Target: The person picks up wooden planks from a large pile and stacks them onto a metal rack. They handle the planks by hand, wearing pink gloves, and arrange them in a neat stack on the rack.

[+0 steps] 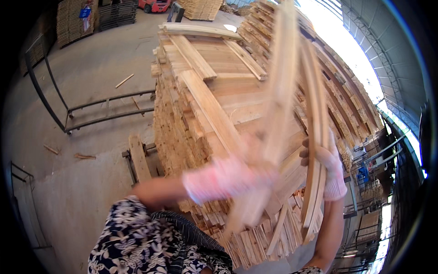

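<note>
My left hand [230, 179], in a pinkish-white glove, reaches across the stack and is smeared by motion. It closes around a long pale wooden board [282, 86], also blurred, which tilts up over the pile. In a similar glove, my right hand [332, 165] wraps around narrow wooden boards [314, 132] held steeply on end; dark fingertips show at their left side. Beneath both hands lies a tall stack of sawn boards [248, 95]. Several loose boards rest on top, including a long board [212, 109] near the left side.
A black metal frame [107, 101] stands on the concrete floor left of the stack. More stacked lumber [351, 107] rises on the right. Wood scraps [85, 156] lie on the floor. Farther back are a red vehicle [154, 5] and more timber piles [75, 23].
</note>
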A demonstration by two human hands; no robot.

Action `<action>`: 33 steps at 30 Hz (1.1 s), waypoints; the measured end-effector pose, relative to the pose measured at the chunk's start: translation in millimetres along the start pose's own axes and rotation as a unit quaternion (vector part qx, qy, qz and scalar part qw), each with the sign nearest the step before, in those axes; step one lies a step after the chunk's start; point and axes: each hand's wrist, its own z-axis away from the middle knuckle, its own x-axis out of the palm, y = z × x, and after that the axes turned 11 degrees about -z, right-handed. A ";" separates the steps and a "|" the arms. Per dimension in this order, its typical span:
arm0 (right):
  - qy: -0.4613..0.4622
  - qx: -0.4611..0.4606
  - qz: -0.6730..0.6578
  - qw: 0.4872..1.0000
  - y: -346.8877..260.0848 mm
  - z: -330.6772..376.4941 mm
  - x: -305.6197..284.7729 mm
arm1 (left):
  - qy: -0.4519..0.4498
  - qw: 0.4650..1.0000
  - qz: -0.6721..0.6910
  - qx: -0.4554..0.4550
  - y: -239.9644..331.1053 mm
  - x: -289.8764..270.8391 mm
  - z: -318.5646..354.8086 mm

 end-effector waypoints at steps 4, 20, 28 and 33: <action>0.001 -0.031 0.336 0.941 43.2 -62.2 -82.4 | 0.038 0.993 -0.064 -0.089 25.9 -144.7 -38.3; -0.030 0.128 0.588 0.798 127.7 -239.1 -159.5 | 0.100 0.673 -0.723 -0.122 6.7 -411.2 -234.0; -0.028 0.091 0.590 0.802 134.9 -257.1 -138.1 | 0.100 0.695 -0.698 -0.140 35.1 -410.3 -248.6; 0.002 0.067 0.581 0.811 141.0 -246.6 -130.6 | 0.098 0.641 -0.761 -0.029 -5.9 -442.5 -287.7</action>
